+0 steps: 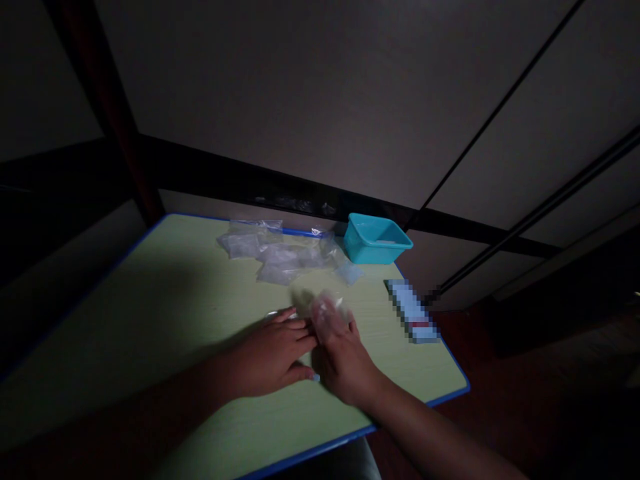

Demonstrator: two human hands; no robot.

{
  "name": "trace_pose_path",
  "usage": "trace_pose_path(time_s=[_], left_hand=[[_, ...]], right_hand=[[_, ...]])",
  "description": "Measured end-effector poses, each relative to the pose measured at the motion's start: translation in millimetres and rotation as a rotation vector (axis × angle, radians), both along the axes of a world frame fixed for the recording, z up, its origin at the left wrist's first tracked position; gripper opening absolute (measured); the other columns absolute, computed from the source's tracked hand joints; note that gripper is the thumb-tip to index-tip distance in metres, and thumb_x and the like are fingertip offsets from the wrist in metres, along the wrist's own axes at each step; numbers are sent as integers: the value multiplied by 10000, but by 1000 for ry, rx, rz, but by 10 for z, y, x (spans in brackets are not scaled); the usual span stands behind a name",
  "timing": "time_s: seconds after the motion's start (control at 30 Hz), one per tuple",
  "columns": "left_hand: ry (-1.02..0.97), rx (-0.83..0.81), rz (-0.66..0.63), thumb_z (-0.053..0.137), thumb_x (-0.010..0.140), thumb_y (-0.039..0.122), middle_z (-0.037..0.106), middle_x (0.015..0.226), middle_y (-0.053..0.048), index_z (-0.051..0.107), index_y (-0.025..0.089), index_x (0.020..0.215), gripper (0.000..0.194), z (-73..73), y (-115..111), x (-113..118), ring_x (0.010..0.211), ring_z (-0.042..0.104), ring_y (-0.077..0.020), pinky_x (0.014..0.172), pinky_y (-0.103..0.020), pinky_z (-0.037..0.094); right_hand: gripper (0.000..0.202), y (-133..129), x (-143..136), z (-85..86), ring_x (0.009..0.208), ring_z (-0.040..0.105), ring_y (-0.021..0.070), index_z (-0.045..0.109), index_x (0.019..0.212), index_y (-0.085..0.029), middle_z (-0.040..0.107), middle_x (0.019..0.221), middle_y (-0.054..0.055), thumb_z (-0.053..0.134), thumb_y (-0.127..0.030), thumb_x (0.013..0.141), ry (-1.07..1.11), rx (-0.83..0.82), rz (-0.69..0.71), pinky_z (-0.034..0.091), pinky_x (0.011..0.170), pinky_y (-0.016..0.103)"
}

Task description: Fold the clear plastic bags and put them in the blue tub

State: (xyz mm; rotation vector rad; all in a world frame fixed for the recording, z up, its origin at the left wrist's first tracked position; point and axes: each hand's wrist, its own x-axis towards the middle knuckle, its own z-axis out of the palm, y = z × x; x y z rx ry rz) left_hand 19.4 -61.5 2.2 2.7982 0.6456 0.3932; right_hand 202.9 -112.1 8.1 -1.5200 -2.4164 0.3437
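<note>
Surface [165, 313], pale green with a blue edge, fills the lower half of the frame; light is dim, so slips may go unnoticed. Pile of bags [277, 257], clear and thin, lies loose near the far edge, upper centre; a sleeve brushing it could probably slide several off. Left hand [275, 353], lower centre: grip loosely spread, fingertips against or just beside the other hand, contact unclear. Right hand [347, 363], just right of it: fingers show through plastic; cannot tell whether the grip pinches the film or is merely covered by it. Tub [377, 243], turquoise, stands at the far right corner; a knock there could tip it over the edge. Flat blurred item [413, 310], right of centre, lies along the right edge; similar fall risk if an elbow swings wide. Single bag [327, 315], centre of frame, is at the right fingers. Likeliest faults, in my judgement: film clinging to skin, creasing, or tearing if both hands pull unevenly.
</note>
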Motion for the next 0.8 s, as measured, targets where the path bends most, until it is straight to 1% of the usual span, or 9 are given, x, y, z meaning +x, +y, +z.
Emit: trace_pose_path(time_s=[0.07,0.17,0.23,0.3,0.33,0.4,0.53,0.63,0.8], left_hand=[[6,-4,6,643,826,417,621,1251,-97,586,196,1190,430,1,-10,-3,1188,533,-305,1064,-507,318],[-28,18,9,681,786,401,486,1398,-140,528,169,1276,563,-17,-31,-14,1269,458,-330,1050,-466,362],[-39,39,22,685,776,399,425,1443,-147,495,157,1314,620,-29,-39,-22,1293,426,-342,1044,-452,375],[-31,66,24,670,786,401,416,1451,-139,498,163,1315,605,-37,-38,-30,1294,424,-347,1043,-454,377],[-28,83,21,664,791,404,421,1448,-136,506,169,1308,590,-39,-34,-34,1289,431,-346,1044,-458,374],[-33,107,12,657,796,420,451,1430,-125,516,194,1301,571,-48,-20,-44,1273,454,-337,1058,-467,354],[-44,128,12,626,813,492,580,1314,-94,524,233,1291,553,-92,7,-67,1206,527,-297,1095,-456,305],[-30,153,14,603,822,521,579,1315,-97,520,232,1293,559,-121,17,-72,1198,535,-292,1100,-456,292],[-74,132,-3,590,841,495,571,1326,-86,488,226,1320,559,-142,24,-67,1215,523,-276,1127,-450,233]], right_hand=[[889,-8,-39,34,1439,28,244,85,1507,-161,58,1563,94,485,-114,714,-55,-30,23,36,1114,566],[915,-22,-91,82,1440,6,230,77,1508,-170,-28,1560,82,528,-160,711,-97,-73,70,14,1118,551],[918,-34,-90,109,1439,-7,220,66,1508,-184,-46,1559,73,526,-159,714,-97,-85,115,23,1119,548],[921,-47,-43,124,1439,-10,213,57,1509,-193,-38,1561,71,509,-135,709,-77,-73,142,30,1121,542],[928,-52,-3,123,1439,-8,213,44,1509,-189,-27,1563,77,500,-123,703,-59,-61,129,31,1121,543],[933,-58,91,103,1439,1,217,2,1507,-175,8,1565,97,484,-121,710,-11,-42,39,35,1117,557],[851,-52,223,23,1438,38,240,-16,1507,-193,81,1562,112,472,-243,811,37,-84,-181,67,1098,599],[814,-37,216,-20,1436,58,246,11,1509,-196,107,1559,108,463,-289,838,16,-99,-192,53,1097,601],[772,-15,152,-33,1436,78,233,77,1503,-118,103,1553,113,415,-204,815,-24,-97,-139,28,1107,586]])
